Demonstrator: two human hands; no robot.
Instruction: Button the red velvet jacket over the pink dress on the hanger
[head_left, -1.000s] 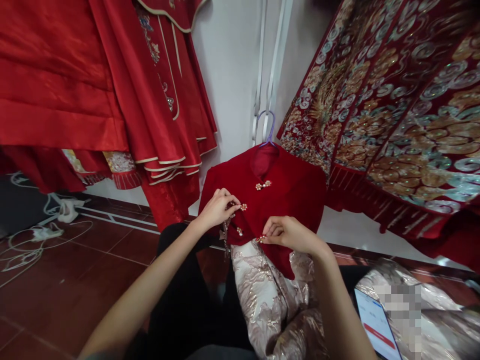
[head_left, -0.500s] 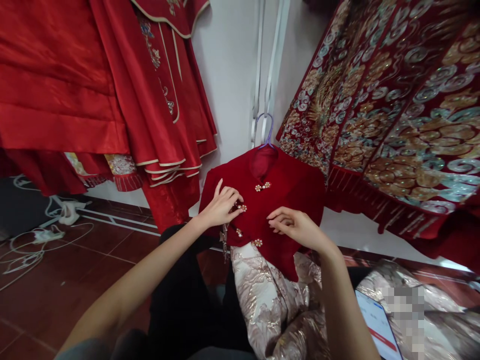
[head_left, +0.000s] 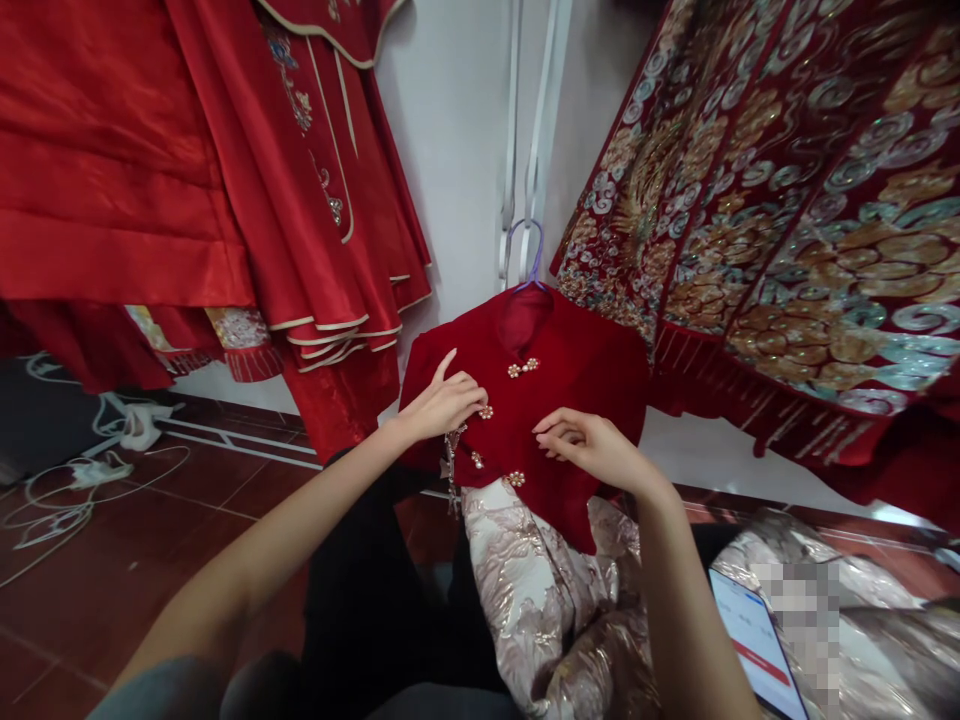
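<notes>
A dark red velvet jacket [head_left: 592, 360] with a stand collar hangs before me on a purple hanger [head_left: 537, 250]. Flower-shaped pearl-and-gold fasteners dot its front, one pair [head_left: 523, 368] below the collar. My left hand [head_left: 444, 402] lies on the jacket's left side, fingers bent and closed at a flower fastener [head_left: 486, 411]; its thumb is mostly hidden. Over the right half, my right hand [head_left: 589, 445] has its fingers curled together against the velvet. What they pinch, if anything, is hidden. A beaded tassel [head_left: 451, 470] dangles below my left wrist.
Pale brocade cloth [head_left: 517, 590] lies across my lap, with a phone [head_left: 754, 640] to the right. Red satin garments [head_left: 322, 220] hang at left, an embroidered red one [head_left: 750, 230] at right. White cables [head_left: 82, 490] run over the tiled floor beside a metal rack bar [head_left: 247, 447].
My left hand's fingers have drawn in around the flower fastener, and the thumb has moved out of sight beneath them. The right hand stays nearly in place. The view has shifted slightly.
</notes>
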